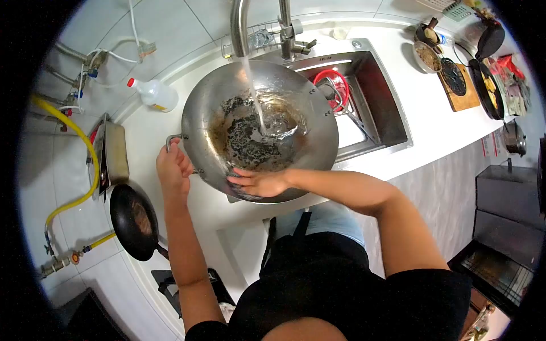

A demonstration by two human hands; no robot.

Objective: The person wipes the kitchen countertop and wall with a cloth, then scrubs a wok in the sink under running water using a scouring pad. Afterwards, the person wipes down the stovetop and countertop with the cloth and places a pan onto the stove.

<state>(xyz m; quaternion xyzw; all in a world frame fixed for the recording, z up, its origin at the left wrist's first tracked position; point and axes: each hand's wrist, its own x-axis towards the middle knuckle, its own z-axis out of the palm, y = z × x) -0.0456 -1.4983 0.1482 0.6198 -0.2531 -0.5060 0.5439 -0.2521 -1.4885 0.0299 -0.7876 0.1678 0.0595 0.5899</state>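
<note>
A large metal wok (199,113) rests over the sink's left part, with dark residue and water in its bowl. From the faucet (239,34) a stream runs into it. My left hand (174,169) is wrapped round the wok's loop handle on the left. Inside the near rim lies my right hand (259,183), its fingers pressed down on something dark, blurred and mostly hidden under them, against the metal.
A white bottle with red cap (154,95) stands left of the wok. A black frying pan (133,221) lies at lower left. The sink (392,113) holds a red strainer (340,85). Bowls, a cutting board (465,101) and another pan are at right.
</note>
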